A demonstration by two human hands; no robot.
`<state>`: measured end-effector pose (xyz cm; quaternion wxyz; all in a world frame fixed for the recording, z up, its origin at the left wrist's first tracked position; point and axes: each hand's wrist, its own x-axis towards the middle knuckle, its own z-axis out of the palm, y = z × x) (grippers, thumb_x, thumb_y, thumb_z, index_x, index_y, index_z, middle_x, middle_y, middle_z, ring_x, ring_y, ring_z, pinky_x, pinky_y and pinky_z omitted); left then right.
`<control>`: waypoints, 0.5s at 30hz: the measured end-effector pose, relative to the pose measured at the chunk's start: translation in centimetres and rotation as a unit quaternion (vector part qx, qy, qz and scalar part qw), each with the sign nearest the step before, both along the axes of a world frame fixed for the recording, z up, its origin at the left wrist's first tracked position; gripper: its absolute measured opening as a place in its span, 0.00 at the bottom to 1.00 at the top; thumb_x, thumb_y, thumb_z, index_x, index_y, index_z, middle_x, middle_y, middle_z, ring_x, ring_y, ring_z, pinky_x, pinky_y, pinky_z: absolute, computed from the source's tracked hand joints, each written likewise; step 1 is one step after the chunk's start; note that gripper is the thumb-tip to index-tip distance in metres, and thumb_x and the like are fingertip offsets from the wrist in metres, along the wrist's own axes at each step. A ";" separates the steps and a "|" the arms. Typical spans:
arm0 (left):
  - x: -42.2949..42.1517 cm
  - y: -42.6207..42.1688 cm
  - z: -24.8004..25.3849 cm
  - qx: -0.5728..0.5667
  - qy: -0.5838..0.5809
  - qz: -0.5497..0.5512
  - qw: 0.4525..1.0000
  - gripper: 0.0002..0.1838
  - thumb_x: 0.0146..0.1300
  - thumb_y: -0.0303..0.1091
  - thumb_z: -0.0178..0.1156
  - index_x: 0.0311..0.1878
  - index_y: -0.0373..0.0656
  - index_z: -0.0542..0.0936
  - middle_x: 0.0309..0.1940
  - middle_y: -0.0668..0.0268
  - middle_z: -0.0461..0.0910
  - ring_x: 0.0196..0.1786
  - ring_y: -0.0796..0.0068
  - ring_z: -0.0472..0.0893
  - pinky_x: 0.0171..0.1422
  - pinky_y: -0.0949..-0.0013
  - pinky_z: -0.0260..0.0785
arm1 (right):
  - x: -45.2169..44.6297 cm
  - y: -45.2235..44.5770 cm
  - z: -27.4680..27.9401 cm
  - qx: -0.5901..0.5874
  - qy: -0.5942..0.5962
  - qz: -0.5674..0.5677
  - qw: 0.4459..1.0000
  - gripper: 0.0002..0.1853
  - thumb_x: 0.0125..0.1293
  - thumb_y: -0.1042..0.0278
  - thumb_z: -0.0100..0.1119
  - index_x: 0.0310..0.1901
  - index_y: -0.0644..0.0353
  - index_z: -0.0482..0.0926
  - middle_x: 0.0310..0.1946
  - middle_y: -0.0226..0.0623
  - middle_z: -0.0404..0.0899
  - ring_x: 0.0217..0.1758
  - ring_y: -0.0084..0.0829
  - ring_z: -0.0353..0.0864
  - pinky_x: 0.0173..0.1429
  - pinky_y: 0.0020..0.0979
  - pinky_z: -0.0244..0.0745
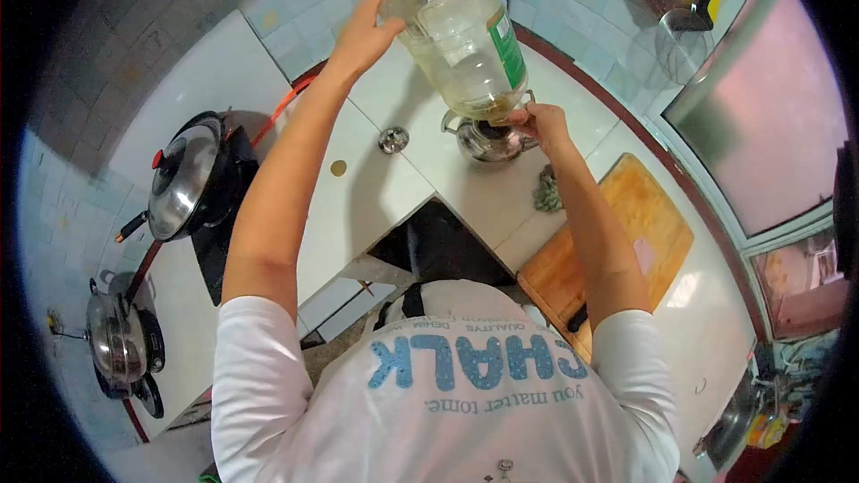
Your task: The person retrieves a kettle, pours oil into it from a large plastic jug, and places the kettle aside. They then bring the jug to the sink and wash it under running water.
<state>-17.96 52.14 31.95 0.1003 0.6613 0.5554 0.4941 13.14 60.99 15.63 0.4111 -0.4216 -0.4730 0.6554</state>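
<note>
A large clear plastic jug (452,40) with a green label hangs tilted, its neck end low over a small steel pot (488,145) with loop handles. Up at the jug's base end, my left hand (365,34) grips its side. My right hand (541,127) is closed around the neck end, right by the pot's rim; the jug's mouth is mostly hidden there. A little pale yellowish liquid shows low in the jug. On the counter to the left of the pot lie a small steel lid (394,139) and a round yellowish cap (338,168).
A lidded wok (188,177) sits on a black cooktop at left, with another lidded pan (116,340) nearer. At right lie a wooden cutting board (644,224) and a green scrubber-like clump (547,190). Utensils hang on the tiled wall beside a window (761,116).
</note>
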 end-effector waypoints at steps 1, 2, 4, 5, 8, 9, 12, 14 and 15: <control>0.1 0.1 0.1 0.009 0.000 -0.007 1.000 0.33 0.51 0.39 0.56 0.63 0.43 0.64 0.60 0.54 0.66 0.63 0.57 0.65 0.64 0.63 0.58 | 0.1 -0.2 0.1 0.005 0.026 0.002 1.000 0.12 0.62 0.73 0.46 0.35 0.77 0.74 0.33 0.51 0.80 0.36 0.42 0.82 0.44 0.37 0.80; 0.2 0.1 0.1 0.017 0.000 -0.014 1.000 0.33 0.51 0.39 0.56 0.62 0.43 0.64 0.60 0.54 0.67 0.63 0.58 0.65 0.64 0.62 0.59 | 0.1 -0.4 0.3 -0.006 0.016 -0.012 1.000 0.12 0.63 0.72 0.47 0.36 0.77 0.74 0.33 0.52 0.80 0.36 0.42 0.82 0.43 0.37 0.81; 0.3 0.3 0.9 0.034 0.010 -0.013 0.999 0.32 0.52 0.38 0.56 0.63 0.44 0.64 0.59 0.56 0.67 0.62 0.59 0.66 0.63 0.62 0.61 | -0.3 -0.9 1.8 -0.022 -0.003 -0.037 0.999 0.13 0.64 0.71 0.47 0.37 0.77 0.73 0.33 0.53 0.79 0.35 0.42 0.82 0.42 0.38 0.81; 0.3 0.2 1.2 0.041 0.013 -0.014 0.999 0.31 0.53 0.37 0.56 0.63 0.45 0.64 0.60 0.57 0.66 0.62 0.61 0.65 0.62 0.62 0.62 | -0.3 -0.9 2.3 -0.020 -0.005 -0.037 0.999 0.13 0.64 0.71 0.47 0.37 0.77 0.73 0.33 0.53 0.79 0.34 0.41 0.82 0.42 0.38 0.81; 1.1 -0.6 3.3 0.068 0.036 -0.021 0.997 0.28 0.57 0.38 0.56 0.63 0.48 0.65 0.59 0.60 0.66 0.61 0.66 0.65 0.62 0.62 0.64 | -0.3 -0.6 3.0 -0.017 -0.001 -0.036 0.999 0.12 0.65 0.71 0.48 0.37 0.76 0.72 0.33 0.53 0.79 0.33 0.41 0.82 0.40 0.37 0.82; 2.0 -1.5 4.8 0.088 0.062 -0.023 0.994 0.28 0.58 0.42 0.55 0.61 0.44 0.67 0.58 0.58 0.68 0.61 0.64 0.66 0.64 0.62 0.60 | -0.2 -0.2 3.2 -0.020 0.009 -0.035 0.999 0.12 0.65 0.71 0.48 0.37 0.76 0.72 0.33 0.53 0.79 0.32 0.41 0.82 0.39 0.37 0.82; 1.5 -1.8 5.4 0.104 0.130 0.030 0.986 0.31 0.56 0.41 0.57 0.62 0.41 0.64 0.58 0.54 0.68 0.62 0.60 0.66 0.67 0.62 0.54 | -0.3 -0.6 4.7 -0.017 0.000 -0.031 0.999 0.11 0.65 0.71 0.48 0.37 0.75 0.72 0.32 0.52 0.79 0.32 0.39 0.82 0.36 0.34 0.82; 1.0 -1.7 5.5 0.102 0.136 0.051 0.984 0.32 0.54 0.37 0.58 0.63 0.41 0.63 0.60 0.53 0.66 0.63 0.59 0.64 0.68 0.63 0.54 | -0.4 -1.0 5.8 -0.014 0.002 -0.032 0.999 0.11 0.64 0.72 0.48 0.36 0.76 0.72 0.32 0.53 0.79 0.31 0.39 0.83 0.33 0.31 0.83; 1.4 -2.1 6.0 0.101 0.120 0.045 0.987 0.32 0.54 0.36 0.58 0.63 0.41 0.63 0.60 0.53 0.66 0.64 0.59 0.64 0.68 0.63 0.53 | -0.5 -1.1 6.2 -0.013 0.013 -0.034 0.999 0.11 0.64 0.73 0.48 0.36 0.78 0.72 0.31 0.54 0.79 0.29 0.40 0.83 0.31 0.31 0.83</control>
